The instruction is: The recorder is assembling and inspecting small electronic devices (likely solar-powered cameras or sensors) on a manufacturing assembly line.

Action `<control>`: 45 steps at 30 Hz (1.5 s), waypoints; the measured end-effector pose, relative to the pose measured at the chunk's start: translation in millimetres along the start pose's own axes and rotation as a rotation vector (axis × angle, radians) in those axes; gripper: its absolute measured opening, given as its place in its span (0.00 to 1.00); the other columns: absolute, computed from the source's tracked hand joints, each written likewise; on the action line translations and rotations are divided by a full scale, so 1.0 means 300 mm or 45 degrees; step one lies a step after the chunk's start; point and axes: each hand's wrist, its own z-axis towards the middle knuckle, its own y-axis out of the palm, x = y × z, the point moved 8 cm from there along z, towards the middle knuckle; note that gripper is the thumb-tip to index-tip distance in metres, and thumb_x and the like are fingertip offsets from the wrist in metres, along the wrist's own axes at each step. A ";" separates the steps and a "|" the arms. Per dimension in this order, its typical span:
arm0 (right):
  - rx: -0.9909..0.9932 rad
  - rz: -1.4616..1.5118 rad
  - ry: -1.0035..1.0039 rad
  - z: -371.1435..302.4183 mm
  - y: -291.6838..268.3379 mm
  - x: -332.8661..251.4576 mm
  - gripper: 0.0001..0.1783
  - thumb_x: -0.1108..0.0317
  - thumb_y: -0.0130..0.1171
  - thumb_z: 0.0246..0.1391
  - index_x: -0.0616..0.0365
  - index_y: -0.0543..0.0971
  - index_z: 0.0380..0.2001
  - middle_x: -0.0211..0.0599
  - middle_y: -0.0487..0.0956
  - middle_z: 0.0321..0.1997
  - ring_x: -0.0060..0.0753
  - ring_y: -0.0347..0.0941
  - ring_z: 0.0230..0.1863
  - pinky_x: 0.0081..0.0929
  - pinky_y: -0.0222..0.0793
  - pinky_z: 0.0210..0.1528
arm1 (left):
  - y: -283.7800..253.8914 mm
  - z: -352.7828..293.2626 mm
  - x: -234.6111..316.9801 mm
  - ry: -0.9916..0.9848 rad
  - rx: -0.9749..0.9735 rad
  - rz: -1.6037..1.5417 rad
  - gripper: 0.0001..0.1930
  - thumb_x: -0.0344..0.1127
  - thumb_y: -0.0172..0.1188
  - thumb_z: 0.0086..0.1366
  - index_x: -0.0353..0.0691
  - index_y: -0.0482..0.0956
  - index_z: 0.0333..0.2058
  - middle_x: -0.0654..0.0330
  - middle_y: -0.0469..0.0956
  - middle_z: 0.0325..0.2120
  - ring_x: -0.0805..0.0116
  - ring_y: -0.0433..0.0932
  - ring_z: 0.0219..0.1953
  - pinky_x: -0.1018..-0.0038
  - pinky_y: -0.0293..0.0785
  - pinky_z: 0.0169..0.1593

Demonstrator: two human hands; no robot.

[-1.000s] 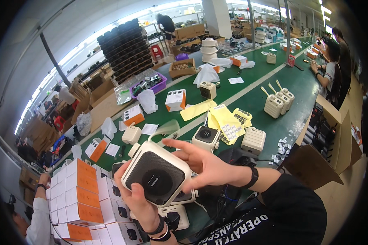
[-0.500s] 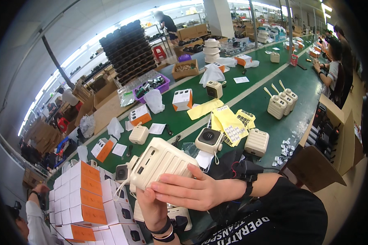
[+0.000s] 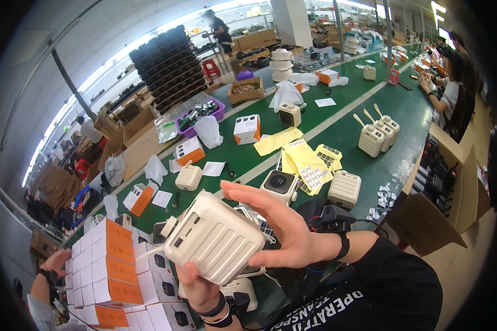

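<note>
A cream, ribbed power bank [image 3: 218, 240] is held up tilted, its port side toward the upper left and a thin strap hanging at its left. My left hand [image 3: 201, 287] grips it from below, thumb against the lower left edge. Around its right side, my right hand [image 3: 287, 231] is spread open, fingers stretched past the upper right corner and thumb by the right edge. Behind it lie another power bank with a dark round pad [image 3: 280, 183] and a ribbed one [image 3: 344, 188]. More cream units lie partly hidden beneath my hands.
White-and-orange boxes [image 3: 113, 259] are stacked at the lower left, beside a co-worker's hand [image 3: 56, 260]. Yellow sticker sheets [image 3: 305, 165] lie mid-table. Three strapped power banks [image 3: 378, 132] stand at right, near an open carton [image 3: 431, 204] of dark items. Small white pieces [image 3: 384, 201] lie scattered.
My right hand has lifted off the ribbed face and opened out around the right side. The power bank has turned slightly and shifted right, still in my left hand.
</note>
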 end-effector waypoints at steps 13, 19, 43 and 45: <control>0.117 0.613 0.368 0.071 0.009 0.067 0.07 0.72 0.48 0.55 0.64 0.72 0.36 0.39 0.72 0.42 0.23 0.69 0.44 0.24 0.64 0.47 | -0.012 -0.042 -0.005 -0.001 0.015 0.288 0.41 0.47 0.59 0.49 0.29 0.52 0.56 0.47 0.62 0.51 0.57 0.65 0.52 0.68 0.62 0.54; 0.178 0.837 0.639 0.049 -0.047 0.134 0.12 0.67 0.44 0.59 0.63 0.74 0.33 0.39 0.73 0.44 0.24 0.69 0.44 0.23 0.63 0.48 | 0.045 -0.023 -0.032 -0.076 -0.037 0.414 0.39 0.46 0.57 0.52 0.30 0.51 0.57 0.47 0.60 0.52 0.57 0.63 0.53 0.67 0.61 0.54; -0.163 -0.022 0.388 -0.015 -0.032 0.175 0.28 0.54 0.61 0.47 0.64 0.73 0.46 0.47 0.74 0.46 0.33 0.70 0.43 0.26 0.66 0.42 | 0.280 0.079 -0.157 -0.208 -0.371 0.884 0.32 0.43 0.48 0.62 0.34 0.49 0.60 0.47 0.56 0.57 0.54 0.59 0.56 0.65 0.56 0.57; -0.336 0.014 0.544 -0.035 -0.061 0.274 0.31 0.55 0.66 0.38 0.65 0.72 0.43 0.44 0.74 0.41 0.33 0.70 0.41 0.26 0.66 0.41 | 0.211 0.077 -0.132 -0.234 -0.284 0.990 0.31 0.43 0.47 0.63 0.35 0.49 0.60 0.47 0.55 0.57 0.54 0.58 0.57 0.65 0.56 0.57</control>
